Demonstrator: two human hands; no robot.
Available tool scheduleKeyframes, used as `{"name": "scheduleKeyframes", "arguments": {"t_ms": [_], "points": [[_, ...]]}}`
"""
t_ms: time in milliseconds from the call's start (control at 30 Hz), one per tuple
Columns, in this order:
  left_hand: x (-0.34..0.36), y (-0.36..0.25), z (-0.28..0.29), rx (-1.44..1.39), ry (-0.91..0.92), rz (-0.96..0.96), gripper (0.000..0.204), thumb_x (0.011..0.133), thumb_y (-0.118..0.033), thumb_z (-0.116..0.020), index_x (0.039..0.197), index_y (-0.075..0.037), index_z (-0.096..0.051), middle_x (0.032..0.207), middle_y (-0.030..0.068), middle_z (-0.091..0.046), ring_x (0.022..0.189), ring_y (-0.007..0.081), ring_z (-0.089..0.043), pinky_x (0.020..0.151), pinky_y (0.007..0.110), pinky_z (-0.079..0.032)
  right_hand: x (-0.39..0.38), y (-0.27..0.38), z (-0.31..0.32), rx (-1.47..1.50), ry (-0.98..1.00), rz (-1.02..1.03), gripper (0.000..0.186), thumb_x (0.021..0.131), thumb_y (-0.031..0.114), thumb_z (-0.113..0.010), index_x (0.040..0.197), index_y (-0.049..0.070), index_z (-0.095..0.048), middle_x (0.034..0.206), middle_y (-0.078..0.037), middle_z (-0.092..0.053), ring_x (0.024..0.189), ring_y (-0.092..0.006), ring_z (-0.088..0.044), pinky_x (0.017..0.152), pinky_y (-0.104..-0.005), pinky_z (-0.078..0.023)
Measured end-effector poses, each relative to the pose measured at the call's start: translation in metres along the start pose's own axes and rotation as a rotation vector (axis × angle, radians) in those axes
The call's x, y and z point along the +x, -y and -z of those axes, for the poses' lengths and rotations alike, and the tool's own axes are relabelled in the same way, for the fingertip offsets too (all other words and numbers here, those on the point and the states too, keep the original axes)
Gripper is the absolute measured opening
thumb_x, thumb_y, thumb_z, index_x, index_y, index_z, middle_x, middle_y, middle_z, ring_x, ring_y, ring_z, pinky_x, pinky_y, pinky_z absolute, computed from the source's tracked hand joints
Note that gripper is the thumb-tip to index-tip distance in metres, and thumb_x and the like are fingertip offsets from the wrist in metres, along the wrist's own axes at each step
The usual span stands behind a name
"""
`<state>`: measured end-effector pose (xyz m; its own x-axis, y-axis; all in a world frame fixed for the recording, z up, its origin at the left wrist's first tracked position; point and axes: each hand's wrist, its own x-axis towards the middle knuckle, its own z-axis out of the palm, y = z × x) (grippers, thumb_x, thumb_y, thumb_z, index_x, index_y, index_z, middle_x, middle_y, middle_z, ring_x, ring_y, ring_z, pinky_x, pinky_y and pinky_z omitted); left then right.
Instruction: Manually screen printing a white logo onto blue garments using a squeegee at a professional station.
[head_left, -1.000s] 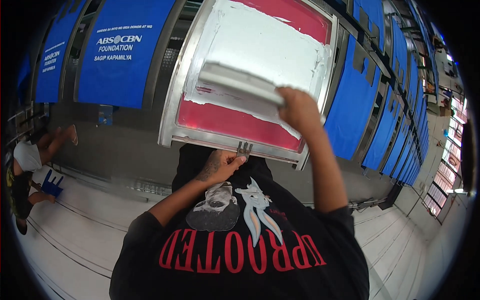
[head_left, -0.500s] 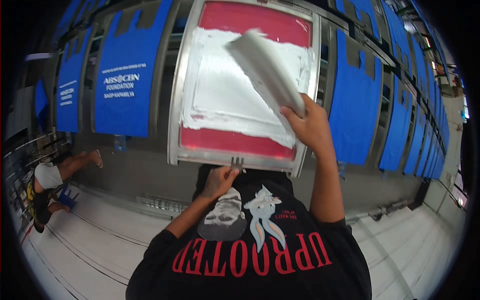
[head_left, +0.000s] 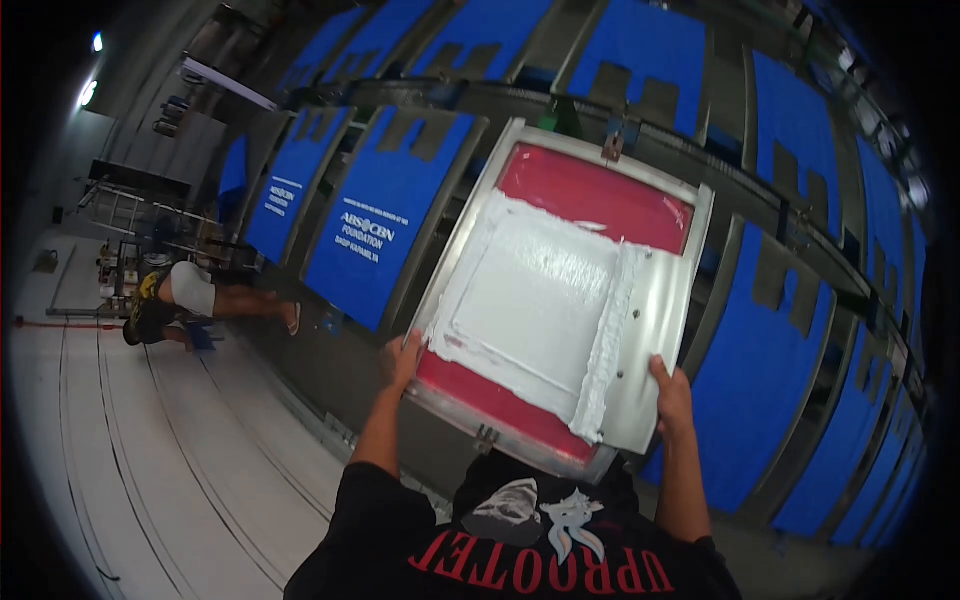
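Observation:
A screen printing frame (head_left: 545, 462) with a silver metal rim and red mesh lies in front of me. White ink (head_left: 530, 290) covers the middle of its mesh in a rough rectangle. A wide grey metal squeegee (head_left: 640, 350) lies nearly flat along the frame's right side, with a thick ridge of ink along its left edge. My right hand (head_left: 674, 400) is closed on the squeegee's outer edge, thumb on top, the other fingers mostly hidden below. My left hand (head_left: 403, 360) grips the frame's left rail.
Blue cut fabric panels (head_left: 395, 210) lie on rows of boards to both sides and beyond. White printing marks some at the left. A small metal clamp (head_left: 486, 438) sits at the frame's near edge. At the far left a person (head_left: 185, 300) bends over on the pale floor (head_left: 150, 450).
The squeegee has gone from raised and tilted over the mesh to lying along the right side. My left hand has moved from the near clamp to the left rail. The view has turned.

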<state>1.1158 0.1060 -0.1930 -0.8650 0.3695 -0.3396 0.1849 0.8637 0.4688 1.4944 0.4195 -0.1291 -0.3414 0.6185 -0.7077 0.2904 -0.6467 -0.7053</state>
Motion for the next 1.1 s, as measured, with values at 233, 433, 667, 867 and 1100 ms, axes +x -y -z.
{"name": "scheduleKeyframes", "arguments": {"t_ms": [233,433,667,867,1100], "points": [[-0.050,0.016,-0.007,-0.056,-0.076,-0.039,0.056,0.093,-0.054,-0.053,0.095,0.000,-0.067,0.095,0.0293,-0.065,0.095,0.0505,-0.060,0.079,0.052,-0.048,0.005,-0.037,0.009,0.121,-0.084,0.129,0.049,0.096,0.038,-0.061,0.120,-0.005,-0.058,0.102,-0.015,-0.068,0.084,-0.0225,-0.068,0.074,-0.0353,-0.055],[-0.031,0.011,-0.059,-0.317,0.282,-0.168,0.050,0.092,-0.047,-0.060,0.113,-0.002,-0.066,0.101,0.0222,-0.070,0.097,0.0383,-0.068,0.081,0.044,-0.051,-0.021,-0.069,0.045,0.160,-0.317,0.124,0.054,0.098,0.044,-0.057,0.119,-0.005,-0.059,0.103,-0.017,-0.068,0.085,-0.0250,-0.069,0.075,-0.0366,-0.057],[-0.037,0.005,-0.113,-0.273,0.456,-0.065,0.064,0.082,-0.060,-0.067,0.114,-0.004,-0.066,0.100,0.0210,-0.071,0.096,0.0371,-0.068,0.084,0.044,-0.052,-0.005,-0.104,0.085,0.193,-0.383,0.096,0.055,0.099,0.044,-0.055,0.132,0.000,-0.053,0.115,-0.016,-0.066,0.099,-0.0290,-0.067,0.086,-0.0420,-0.055],[-0.056,0.019,-0.149,-0.171,0.247,-0.092,0.058,0.083,-0.055,-0.069,0.108,-0.003,-0.068,0.099,0.0216,-0.071,0.093,0.0385,-0.068,0.082,0.045,-0.052,0.023,-0.135,0.103,0.293,-0.385,0.120,0.046,0.100,0.032,-0.056,0.125,-0.007,-0.056,0.114,-0.017,-0.065,0.096,-0.0272,-0.066,0.083,-0.0369,-0.056],[-0.073,0.016,-0.139,-0.261,0.189,-0.070,0.039,0.091,-0.036,-0.063,0.100,0.002,-0.069,0.083,0.0163,-0.070,0.075,0.0247,-0.065,0.071,0.038,-0.049,0.041,-0.133,0.102,0.141,-0.425,0.101,0.054,0.090,0.040,-0.069,0.116,-0.007,-0.059,0.101,-0.015,-0.068,0.084,-0.0212,-0.067,0.072,-0.0345,-0.055]]}}
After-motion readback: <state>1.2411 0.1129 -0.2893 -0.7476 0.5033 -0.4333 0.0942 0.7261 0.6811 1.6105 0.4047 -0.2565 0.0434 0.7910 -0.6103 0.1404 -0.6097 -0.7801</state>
